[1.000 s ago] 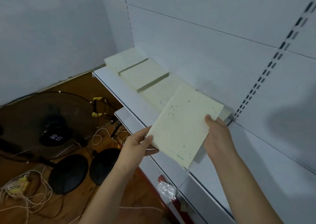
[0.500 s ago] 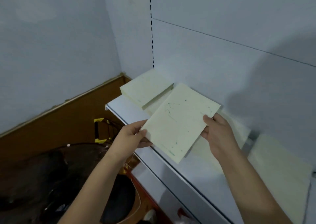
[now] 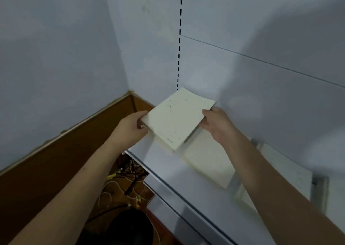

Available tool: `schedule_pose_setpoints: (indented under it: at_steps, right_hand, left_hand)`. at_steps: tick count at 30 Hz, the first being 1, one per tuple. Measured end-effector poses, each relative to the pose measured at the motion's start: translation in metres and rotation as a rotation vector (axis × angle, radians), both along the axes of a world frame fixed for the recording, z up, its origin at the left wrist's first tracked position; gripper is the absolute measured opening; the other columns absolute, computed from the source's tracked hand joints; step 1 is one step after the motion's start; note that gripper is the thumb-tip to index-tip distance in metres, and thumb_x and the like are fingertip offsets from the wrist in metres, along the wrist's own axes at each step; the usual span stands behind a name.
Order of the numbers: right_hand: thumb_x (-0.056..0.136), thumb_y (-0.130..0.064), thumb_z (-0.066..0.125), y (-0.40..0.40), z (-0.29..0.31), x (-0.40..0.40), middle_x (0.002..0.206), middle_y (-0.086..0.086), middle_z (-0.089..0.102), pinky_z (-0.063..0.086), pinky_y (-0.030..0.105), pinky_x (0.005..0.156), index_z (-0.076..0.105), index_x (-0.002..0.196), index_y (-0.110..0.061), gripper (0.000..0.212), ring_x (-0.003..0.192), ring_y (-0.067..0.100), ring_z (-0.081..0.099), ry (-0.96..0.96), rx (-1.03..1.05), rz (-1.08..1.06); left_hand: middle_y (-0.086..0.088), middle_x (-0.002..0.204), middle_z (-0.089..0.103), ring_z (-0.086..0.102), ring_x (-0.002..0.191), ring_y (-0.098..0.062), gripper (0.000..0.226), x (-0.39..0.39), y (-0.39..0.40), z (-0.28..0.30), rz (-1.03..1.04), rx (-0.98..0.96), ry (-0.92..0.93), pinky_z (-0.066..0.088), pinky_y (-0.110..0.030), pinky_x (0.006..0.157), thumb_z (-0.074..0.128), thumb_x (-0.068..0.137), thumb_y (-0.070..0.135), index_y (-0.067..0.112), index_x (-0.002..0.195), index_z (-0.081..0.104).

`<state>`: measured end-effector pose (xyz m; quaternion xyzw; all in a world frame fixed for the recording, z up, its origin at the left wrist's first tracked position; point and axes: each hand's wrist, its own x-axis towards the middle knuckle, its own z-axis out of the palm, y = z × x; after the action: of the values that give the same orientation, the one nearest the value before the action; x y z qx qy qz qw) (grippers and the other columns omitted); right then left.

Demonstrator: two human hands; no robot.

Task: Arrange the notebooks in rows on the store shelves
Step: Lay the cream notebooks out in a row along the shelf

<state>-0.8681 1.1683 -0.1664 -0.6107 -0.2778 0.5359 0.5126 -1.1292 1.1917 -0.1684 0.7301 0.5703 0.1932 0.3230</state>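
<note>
Cream-coloured and faintly speckled, the notebook point(image 3: 177, 118) was held flat between both hands over the far left end of the shelf point(image 3: 168, 170), close to the rear panel point(image 3: 242, 87). The left hand point(image 3: 130, 127) gripped its left corner, fingers curled underneath and thumb on the edge; the right hand point(image 3: 216, 123) pinched its right edge, thumb on top and fingers below. It sat over a stack point(image 3: 160, 139) of the same pale notebooks in that corner, though whether it touched the stack could not be told. Just to the right, another stack point(image 3: 209, 162) lay flat on the shelf, and a further notebook point(image 3: 287, 170) rested nearer the shelf's right end, partly hidden by the right forearm. A slotted upright point(image 3: 179, 39) ran down the back panel to the corner. Below the shelf's front edge, on the brown floor point(image 3: 37, 179), lay tangled white cables point(image 3: 112, 192) and a dark round object point(image 3: 130, 226).
</note>
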Motion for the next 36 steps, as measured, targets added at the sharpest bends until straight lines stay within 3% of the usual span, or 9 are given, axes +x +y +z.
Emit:
schedule_pose_setpoints:
  at_steps: [4, 8, 13, 18, 21, 24, 27, 30, 36]
  right_hand:
    - [0.095, -0.013, 0.051, 0.030, -0.016, -0.013, 0.096, 0.007, 0.052, 0.042, 0.038, 0.099, 0.048, 0.110, -0.014, 0.016, 0.075, 0.014, 0.047, -0.112, -0.235, 0.034]
    - [0.097, -0.023, 0.053, 0.046, -0.023, -0.025, 0.124, 0.007, 0.060, 0.038, 0.036, 0.110, 0.053, 0.127, -0.009, 0.033, 0.117, 0.023, 0.054, 0.057, -0.261, -0.002]
    - [0.095, -0.024, 0.052, 0.044, -0.017, -0.027, 0.098, 0.003, 0.063, 0.048, 0.034, 0.094, 0.056, 0.113, -0.014, 0.021, 0.087, 0.021, 0.062, 0.152, -0.240, 0.002]
    - [0.093, -0.028, 0.054, 0.026, -0.004, -0.025, 0.124, 0.006, 0.058, 0.040, 0.040, 0.107, 0.054, 0.124, -0.010, 0.036, 0.118, 0.025, 0.055, 0.033, -0.201, -0.007]
    - [0.096, -0.037, 0.049, -0.013, 0.016, -0.014, 0.148, 0.005, 0.042, 0.034, 0.043, 0.113, 0.035, 0.149, -0.012, 0.060, 0.133, 0.024, 0.043, -0.209, -0.099, -0.030]
    - [0.099, -0.043, 0.039, -0.077, 0.037, 0.012, 0.148, -0.001, 0.043, 0.031, 0.031, 0.110, 0.045, 0.141, -0.018, 0.048, 0.132, 0.018, 0.043, -0.447, 0.018, -0.074]
    - [0.101, -0.048, 0.034, -0.153, 0.052, 0.053, 0.128, -0.002, 0.054, 0.034, 0.036, 0.108, 0.052, 0.117, -0.022, 0.036, 0.118, 0.015, 0.049, -0.606, 0.121, -0.168]
    - [0.102, -0.048, 0.035, -0.243, 0.062, 0.102, 0.144, -0.001, 0.049, 0.032, 0.028, 0.108, 0.046, 0.142, -0.017, 0.052, 0.130, 0.015, 0.046, -0.723, 0.135, -0.270]
    - [0.102, -0.050, 0.036, -0.488, 0.070, 0.195, 0.155, -0.003, 0.036, 0.024, 0.022, 0.113, 0.034, 0.151, -0.017, 0.059, 0.140, 0.012, 0.035, -0.853, 0.089, -0.497]
  left_hand:
    - [-0.011, 0.148, 0.044, 0.049, 0.127, -0.025, 0.084, -0.002, 0.035, -0.020, -0.196, -0.095, 0.488, 0.045, -0.033, 0.099, 0.063, 0.092, 0.024, 0.010, 0.157, 0.012]
    - [-0.009, 0.105, 0.062, 0.056, 0.087, -0.020, 0.028, 0.008, 0.057, -0.022, -0.208, -0.038, 0.522, 0.043, -0.030, 0.061, 0.064, 0.087, 0.021, 0.011, 0.110, 0.051]
    - [-0.008, 0.104, 0.062, 0.057, 0.090, -0.022, 0.033, 0.013, 0.065, -0.020, -0.244, -0.005, 0.610, 0.049, -0.035, 0.073, 0.074, 0.080, 0.024, 0.011, 0.105, 0.057]
    - [-0.013, 0.136, 0.053, 0.054, 0.118, -0.029, 0.049, 0.009, 0.058, -0.008, -0.240, 0.005, 0.674, 0.049, -0.041, 0.094, 0.060, 0.086, 0.010, 0.012, 0.133, 0.047]
    - [-0.017, 0.145, 0.044, 0.049, 0.126, -0.034, 0.064, 0.037, 0.026, 0.017, -0.185, 0.273, 0.538, 0.046, -0.044, 0.098, 0.054, 0.084, 0.001, 0.009, 0.145, 0.038]
    - [-0.015, 0.144, 0.047, 0.051, 0.122, -0.033, 0.060, 0.092, -0.043, 0.039, -0.302, 0.387, 0.313, 0.046, -0.041, 0.095, 0.053, 0.091, 0.008, 0.009, 0.148, 0.037]
    - [-0.007, 0.145, 0.048, 0.051, 0.126, -0.025, 0.052, 0.154, -0.125, 0.034, -0.496, 0.410, 0.194, 0.046, -0.037, 0.096, 0.049, 0.099, 0.027, 0.015, 0.149, 0.038]
    - [-0.001, 0.148, 0.046, 0.050, 0.128, -0.019, 0.052, 0.212, -0.218, 0.020, -0.673, 0.408, 0.082, 0.044, -0.031, 0.100, 0.045, 0.101, 0.035, 0.019, 0.150, 0.037]
    - [0.012, 0.144, 0.046, 0.049, 0.126, -0.006, 0.047, 0.315, -0.447, -0.017, -0.966, 0.286, -0.122, 0.036, -0.015, 0.101, 0.046, 0.102, 0.036, 0.027, 0.148, 0.040]
